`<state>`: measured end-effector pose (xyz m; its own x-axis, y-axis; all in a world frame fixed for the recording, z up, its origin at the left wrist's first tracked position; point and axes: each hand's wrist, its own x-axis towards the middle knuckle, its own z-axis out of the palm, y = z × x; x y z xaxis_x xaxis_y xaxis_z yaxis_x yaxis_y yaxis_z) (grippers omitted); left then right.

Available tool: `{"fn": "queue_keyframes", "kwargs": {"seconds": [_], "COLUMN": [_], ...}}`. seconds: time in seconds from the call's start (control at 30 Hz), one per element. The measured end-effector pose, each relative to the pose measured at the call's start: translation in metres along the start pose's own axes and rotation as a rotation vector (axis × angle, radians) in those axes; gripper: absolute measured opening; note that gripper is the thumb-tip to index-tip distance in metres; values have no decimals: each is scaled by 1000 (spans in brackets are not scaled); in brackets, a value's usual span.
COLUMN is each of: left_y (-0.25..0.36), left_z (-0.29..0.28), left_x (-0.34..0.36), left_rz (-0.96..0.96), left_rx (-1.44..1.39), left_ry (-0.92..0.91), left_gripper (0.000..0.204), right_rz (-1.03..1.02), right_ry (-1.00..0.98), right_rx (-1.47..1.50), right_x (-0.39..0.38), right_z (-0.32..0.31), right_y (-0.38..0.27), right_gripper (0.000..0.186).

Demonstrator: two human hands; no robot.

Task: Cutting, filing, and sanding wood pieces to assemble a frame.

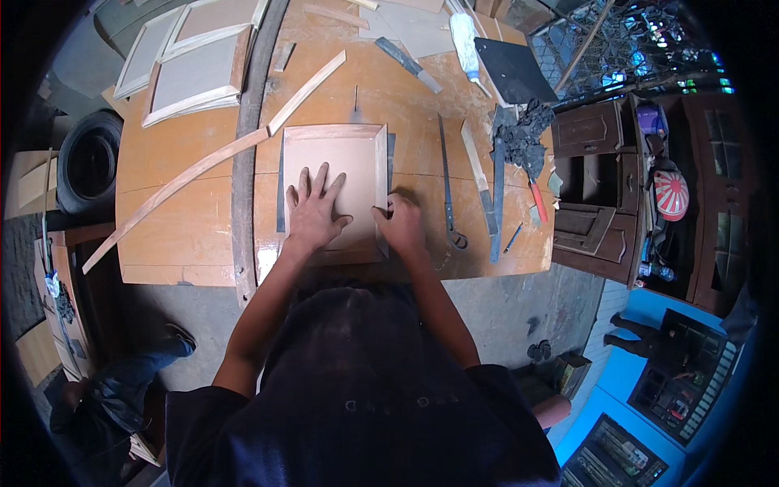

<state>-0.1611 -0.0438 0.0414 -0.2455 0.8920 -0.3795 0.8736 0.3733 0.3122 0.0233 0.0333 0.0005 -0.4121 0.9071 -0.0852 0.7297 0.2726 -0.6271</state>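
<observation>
A small rectangular wooden frame with a pale flat panel (357, 174) in it lies on the workbench in front of me. My left hand (314, 213) presses flat on this panel, fingers spread. At the frame's right rail (381, 166) is my right hand (402, 222), its fingers curled and pinched against the outer edge. Whatever it may hold is hidden by the fingers. Dark strips (391, 154) show from beneath the frame on both sides.
Long wooden strips (187, 183) cross the bench on the left, near stacked panelled frames (199, 77). To the right lie a long dark tool with a looped handle (447, 187), blades, a white bottle (463, 40) and black crumpled material (522, 138). Another person (122, 398) is at lower left.
</observation>
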Motion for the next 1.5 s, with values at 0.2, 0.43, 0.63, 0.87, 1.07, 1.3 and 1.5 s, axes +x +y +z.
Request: {"fn": "queue_keyframes", "kwargs": {"seconds": [0.2, 0.43, 0.63, 0.87, 1.07, 1.3, 1.5], "left_y": [2, 1, 2, 0, -2, -2, -2], "left_z": [-3, -2, -3, 2, 5, 5, 5], "left_x": [2, 1, 1, 3, 2, 4, 4], "left_rz": [-2, 1, -1, 18, 22, 23, 27], "left_rx": [1, 16, 15, 15, 3, 0, 0], "left_ry": [1, 9, -7, 40, 48, 43, 36], "left_gripper": [92, 92, 91, 93, 92, 92, 91], "right_rz": [14, 5, -40, -37, -48, -79, -92], "right_ry": [-27, -39, -14, -27, -52, -69, -230], "right_rx": [-31, -31, -45, -71, -70, -65, -99], "right_x": [-1, -5, -6, -8, -8, -6, 0], "right_z": [5, 7, 9, 5, 4, 4, -15], "right_y": [-3, -6, -5, -8, -7, -3, -5], "right_gripper": [34, 32, 32, 31, 31, 32, 35]}}
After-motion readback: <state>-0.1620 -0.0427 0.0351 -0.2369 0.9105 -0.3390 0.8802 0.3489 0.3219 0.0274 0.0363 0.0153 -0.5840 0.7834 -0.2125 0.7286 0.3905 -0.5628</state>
